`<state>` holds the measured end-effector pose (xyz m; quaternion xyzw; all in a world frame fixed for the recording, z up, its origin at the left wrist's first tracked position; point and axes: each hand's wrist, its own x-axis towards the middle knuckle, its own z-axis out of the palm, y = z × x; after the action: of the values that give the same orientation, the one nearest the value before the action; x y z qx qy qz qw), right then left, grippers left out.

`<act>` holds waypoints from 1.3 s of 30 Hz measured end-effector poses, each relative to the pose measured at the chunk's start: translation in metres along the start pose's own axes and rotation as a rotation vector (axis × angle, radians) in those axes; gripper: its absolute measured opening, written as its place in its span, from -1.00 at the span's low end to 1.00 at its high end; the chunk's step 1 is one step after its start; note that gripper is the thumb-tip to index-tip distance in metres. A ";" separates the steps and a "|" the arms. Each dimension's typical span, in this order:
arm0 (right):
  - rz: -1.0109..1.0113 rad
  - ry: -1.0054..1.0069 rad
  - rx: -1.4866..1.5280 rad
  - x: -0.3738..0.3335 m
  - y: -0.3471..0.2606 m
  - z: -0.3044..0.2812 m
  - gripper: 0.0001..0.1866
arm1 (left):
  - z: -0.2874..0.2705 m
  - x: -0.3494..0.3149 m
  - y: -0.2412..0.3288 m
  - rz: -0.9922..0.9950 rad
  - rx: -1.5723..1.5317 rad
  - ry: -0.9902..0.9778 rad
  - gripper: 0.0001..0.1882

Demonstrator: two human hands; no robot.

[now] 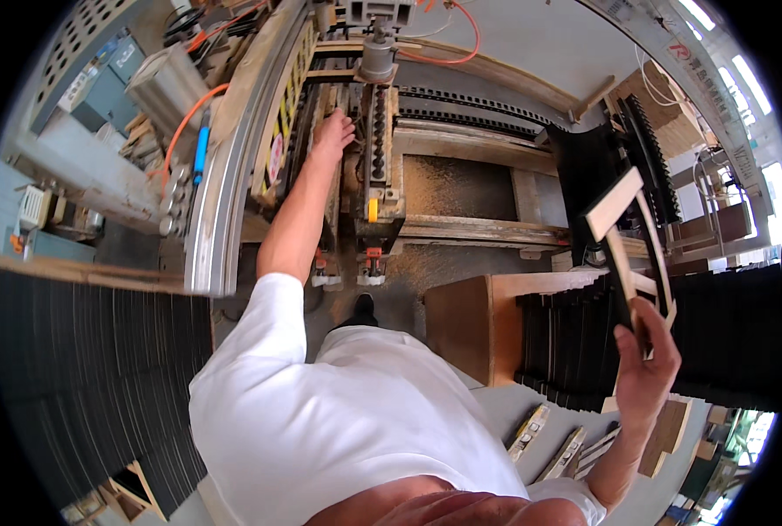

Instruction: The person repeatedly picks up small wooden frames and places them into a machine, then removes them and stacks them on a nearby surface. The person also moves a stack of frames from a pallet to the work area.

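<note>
My left hand [333,137] reaches forward into the machine, its fingers loosely bent and a little apart, with nothing visible in them. Just to its right runs a row of dark drill spindles [379,131] under a grey motor [378,60]. Parts of the machine hide what lies under the fingertips. Out to the right, my right hand [650,359] is closed on the near end of a narrow wooden frame [614,205]. The frame is pale wood with a dark side, and it is held tilted up off the stacks.
Stacks of black boards [102,377] stand on the left, with more black strips [566,342] beside a brown box [458,329] on the right. A metal rail [216,210] borders my left arm. Sawdust [448,188] lies under the machine's beams. Spirit levels [529,431] rest on the floor.
</note>
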<state>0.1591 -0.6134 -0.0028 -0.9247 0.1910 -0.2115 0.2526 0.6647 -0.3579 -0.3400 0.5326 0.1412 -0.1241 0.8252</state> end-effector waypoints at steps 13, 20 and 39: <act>-0.065 -0.290 0.126 0.063 -0.063 0.143 -0.69 | 0.037 0.161 0.033 0.013 -0.408 0.266 -0.44; -0.262 -0.297 0.142 0.135 -0.063 0.242 -0.67 | 0.035 0.062 -0.002 -0.020 -0.450 0.235 -0.49; -0.929 -0.422 0.277 0.216 -0.047 0.458 -0.55 | -0.030 -0.118 -0.055 0.155 -0.533 -0.060 -0.70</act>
<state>0.5747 -0.4981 -0.2725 -0.8923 -0.3237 -0.1337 0.2849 0.5322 -0.3461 -0.3549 0.3022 0.1031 -0.0347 0.9470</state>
